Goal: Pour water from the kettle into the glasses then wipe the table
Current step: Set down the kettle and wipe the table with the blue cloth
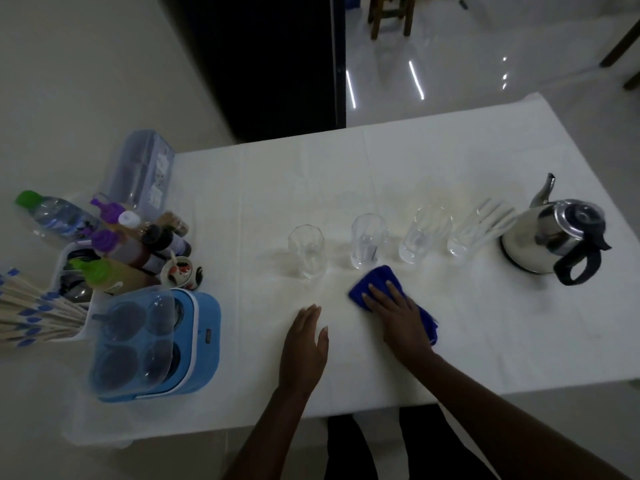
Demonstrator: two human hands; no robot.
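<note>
Right hand (398, 317) is pressed flat on blue cloth (375, 280) at 6 o'clock of glasses (367, 242); left hand (304, 344) is laid spread on counter (485, 323)

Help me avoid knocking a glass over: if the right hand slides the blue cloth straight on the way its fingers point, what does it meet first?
Probably the second glass from the left: the right hand points up-left, and the blue cloth already lies near its base.

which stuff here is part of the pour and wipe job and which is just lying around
In use: kettle, four glasses, blue cloth under right hand, table.
Lying about: bottles, blue container, chopsticks, clear box.
</note>
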